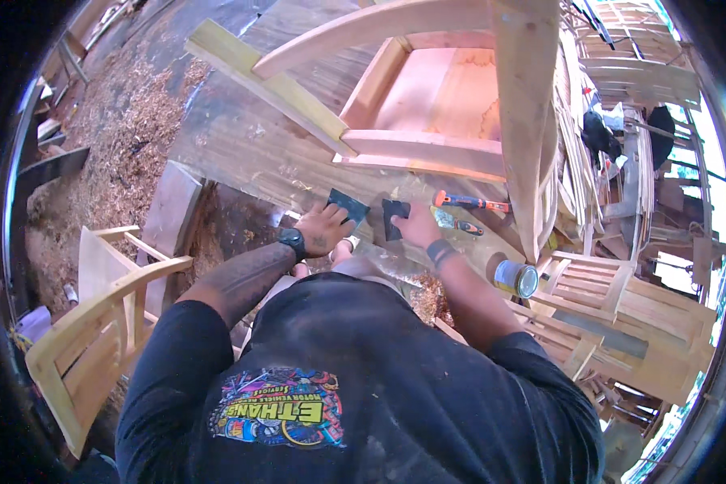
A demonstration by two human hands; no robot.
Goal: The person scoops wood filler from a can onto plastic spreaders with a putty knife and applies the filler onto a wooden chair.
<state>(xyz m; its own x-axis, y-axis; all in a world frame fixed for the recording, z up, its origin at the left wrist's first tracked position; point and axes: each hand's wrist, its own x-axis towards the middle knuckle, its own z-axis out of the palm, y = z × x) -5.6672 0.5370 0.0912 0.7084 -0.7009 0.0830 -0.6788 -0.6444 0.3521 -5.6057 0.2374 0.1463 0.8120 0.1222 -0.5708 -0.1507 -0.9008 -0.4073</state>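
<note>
Both my hands are over the near edge of the wooden workbench (258,165). My left hand (321,230) is closed on a dark, flat rectangular piece (349,207), its fingers laid over the near side. In my right hand (419,226) is a second dark flat piece (392,220), pinched at its right edge. The two pieces are apart; whether they are scrapers or sheets I cannot tell. Just right of my right hand lie an orange-and-blue handled tool (472,202) and a smaller tool with a dark handle (468,228).
An unfinished wooden chair (423,149) lies on the bench beyond my hands. A round can (516,278) stands beside my right forearm. Another wooden chair (109,323) is at the left, near wood shavings (121,145). Slatted wooden frames (589,290) and stacked timber (577,161) fill the right.
</note>
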